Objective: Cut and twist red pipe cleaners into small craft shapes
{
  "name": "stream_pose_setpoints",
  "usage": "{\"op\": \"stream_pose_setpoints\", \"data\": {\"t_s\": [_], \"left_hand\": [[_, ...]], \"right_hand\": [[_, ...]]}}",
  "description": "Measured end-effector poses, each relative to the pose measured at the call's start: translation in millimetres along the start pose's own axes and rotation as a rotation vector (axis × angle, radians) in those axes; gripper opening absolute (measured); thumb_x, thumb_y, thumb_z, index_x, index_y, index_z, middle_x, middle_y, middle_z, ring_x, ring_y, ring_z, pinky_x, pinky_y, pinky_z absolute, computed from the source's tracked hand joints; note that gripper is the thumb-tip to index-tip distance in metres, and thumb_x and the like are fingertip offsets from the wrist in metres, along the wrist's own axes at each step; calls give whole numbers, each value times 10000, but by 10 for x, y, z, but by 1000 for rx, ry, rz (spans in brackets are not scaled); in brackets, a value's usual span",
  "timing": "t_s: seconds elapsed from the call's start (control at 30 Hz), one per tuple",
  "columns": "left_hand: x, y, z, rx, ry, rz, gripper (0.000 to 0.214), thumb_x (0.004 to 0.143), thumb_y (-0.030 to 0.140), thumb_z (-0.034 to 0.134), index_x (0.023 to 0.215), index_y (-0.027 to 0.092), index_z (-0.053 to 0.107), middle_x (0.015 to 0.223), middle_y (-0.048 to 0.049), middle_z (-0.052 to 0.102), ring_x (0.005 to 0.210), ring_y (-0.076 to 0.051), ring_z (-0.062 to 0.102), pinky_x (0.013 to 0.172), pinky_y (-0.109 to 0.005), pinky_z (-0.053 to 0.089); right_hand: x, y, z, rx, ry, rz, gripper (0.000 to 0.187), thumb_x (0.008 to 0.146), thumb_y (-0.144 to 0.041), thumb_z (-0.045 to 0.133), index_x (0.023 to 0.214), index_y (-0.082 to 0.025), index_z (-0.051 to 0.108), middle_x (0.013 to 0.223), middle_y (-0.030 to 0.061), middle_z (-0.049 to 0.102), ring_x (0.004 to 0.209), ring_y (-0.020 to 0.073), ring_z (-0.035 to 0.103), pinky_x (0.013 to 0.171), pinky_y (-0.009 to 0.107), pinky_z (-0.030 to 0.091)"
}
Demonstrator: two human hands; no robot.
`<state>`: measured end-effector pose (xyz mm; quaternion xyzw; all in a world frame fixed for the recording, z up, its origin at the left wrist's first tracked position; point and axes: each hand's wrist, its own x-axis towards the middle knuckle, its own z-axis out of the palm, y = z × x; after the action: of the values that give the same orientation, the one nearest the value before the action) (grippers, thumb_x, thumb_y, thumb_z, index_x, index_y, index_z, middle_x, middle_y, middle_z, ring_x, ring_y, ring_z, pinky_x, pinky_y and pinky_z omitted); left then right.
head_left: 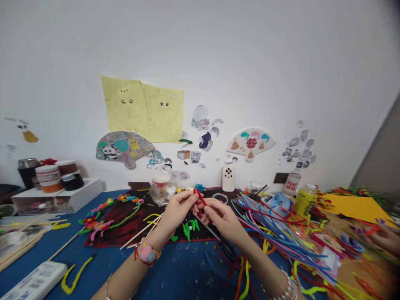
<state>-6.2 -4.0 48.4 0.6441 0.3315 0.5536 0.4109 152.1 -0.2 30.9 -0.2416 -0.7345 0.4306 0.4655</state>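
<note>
A short red pipe cleaner (201,197) is bent between my two hands above the middle of the table. My left hand (180,210) pinches its upper end between thumb and fingertips. From the other side, my right hand (221,214) grips the same red pipe cleaner, its fingers curled close to the left fingertips. Below my right hand lie black-handled scissors (228,250), their blades partly covered. Bright green fuzzy pieces (187,230) rest on the dark mat (115,225) just under my hands. Thin wooden sticks (142,233) are beside my left wrist.
Bundles of colored pipe cleaners (275,233) spread across the right side. A pipe-cleaner flower garland (125,223) lies at left. Bottles (305,200) and a phone (228,179) stand toward the wall. A white box (34,283) sits front left. Another person's hand (386,237) shows far right.
</note>
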Motion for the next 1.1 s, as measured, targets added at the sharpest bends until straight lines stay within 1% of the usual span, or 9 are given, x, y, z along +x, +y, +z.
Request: {"op": "stream_pose_setpoints", "data": {"t_s": [0.07, 0.17, 0.27, 0.33, 0.5, 0.67, 0.93, 1.1], "left_hand": [[-6, -7, 4, -29, -14, 14, 219, 806, 314, 548, 891, 131, 634, 633, -4, 593, 533, -95, 514, 547, -213, 424], [-24, -7, 22, -70, -43, -4, 296, 788, 308, 572, 1028, 138, 607, 603, 1, 595, 498, -112, 526, 483, -223, 437], [-42, 26, 41, -54, -41, -4, 303, 793, 313, 562, 1029, 134, 621, 570, -6, 600, 472, -128, 544, 456, -233, 441], [-46, 57, 46, -44, -18, 0, 280, 795, 313, 558, 990, 133, 647, 556, -15, 612, 473, -134, 558, 477, -241, 451], [-39, 83, 29, -95, 16, -32, 282, 768, 328, 591, 957, 136, 675, 540, -27, 627, 489, -148, 575, 502, -248, 458], [-40, 67, 12, -126, -2, -76, 285, 776, 334, 586, 957, 136, 680, 554, -31, 628, 488, -134, 567, 511, -235, 449], [-48, 72, 2, -108, -8, -89, 293, 775, 329, 591, 961, 120, 679, 553, -33, 616, 485, -114, 526, 513, -226, 427], [-48, 61, 0, -133, -7, -101, 291, 764, 328, 606, 967, 131, 675, 550, -30, 618, 479, -115, 525, 509, -228, 422]], "right_hand": [[11, -5, 7, 68, -45, 51, 221, 864, -364, 459, 874, -159, 539, 770, 25, 570, 583, 104, 570, 552, 236, 481], [18, -6, 24, 171, -94, 123, 253, 858, -414, 451, 793, -170, 472, 612, -19, 544, 501, 101, 548, 483, 217, 448], [9, -4, 36, 205, -120, 157, 274, 870, -431, 421, 763, -181, 442, 515, -54, 489, 415, 77, 469, 431, 189, 378], [0, -6, 39, 211, -141, 167, 282, 879, -430, 403, 753, -181, 445, 529, -54, 489, 399, 63, 435, 426, 184, 343], [-8, 5, 35, 232, -140, 183, 268, 878, -397, 407, 751, -172, 478, 587, -34, 517, 416, 60, 439, 454, 192, 335], [-5, 33, 29, 266, -146, 187, 248, 865, -368, 423, 747, -163, 496, 598, -28, 516, 427, 68, 460, 451, 193, 342], [-10, 50, 26, 244, -144, 213, 259, 858, -376, 430, 745, -159, 515, 558, -30, 511, 427, 74, 453, 464, 199, 352], [-7, 40, 26, 241, -147, 208, 251, 858, -362, 428, 727, -164, 513, 553, -28, 513, 425, 76, 452, 464, 199, 351]]}}
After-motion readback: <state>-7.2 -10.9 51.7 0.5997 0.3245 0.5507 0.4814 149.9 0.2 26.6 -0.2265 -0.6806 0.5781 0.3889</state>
